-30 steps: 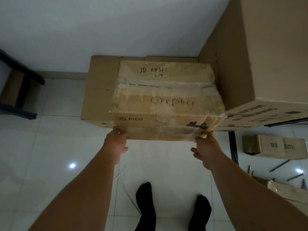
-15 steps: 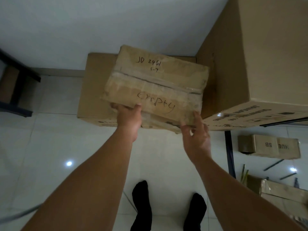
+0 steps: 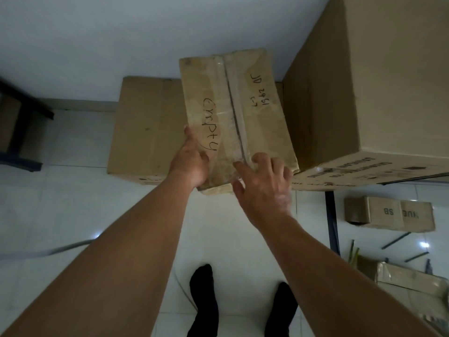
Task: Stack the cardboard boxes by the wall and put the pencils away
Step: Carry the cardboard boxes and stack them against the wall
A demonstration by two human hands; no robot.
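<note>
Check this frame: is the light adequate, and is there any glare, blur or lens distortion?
Head view: dim, bluish light; white glare spots on the glossy floor; the grey cable at left is blurred; handwriting on the taped box is legible; wide-angle bending tilts the tall box at right outward.

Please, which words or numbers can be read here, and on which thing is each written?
"Empty": handwritten on the taped box.
"JD 2461": same box; the smaller note beside it is unclear.
"SB": small box at right; the next word is unclear.
Print on the tall box: too blurred.
</note>
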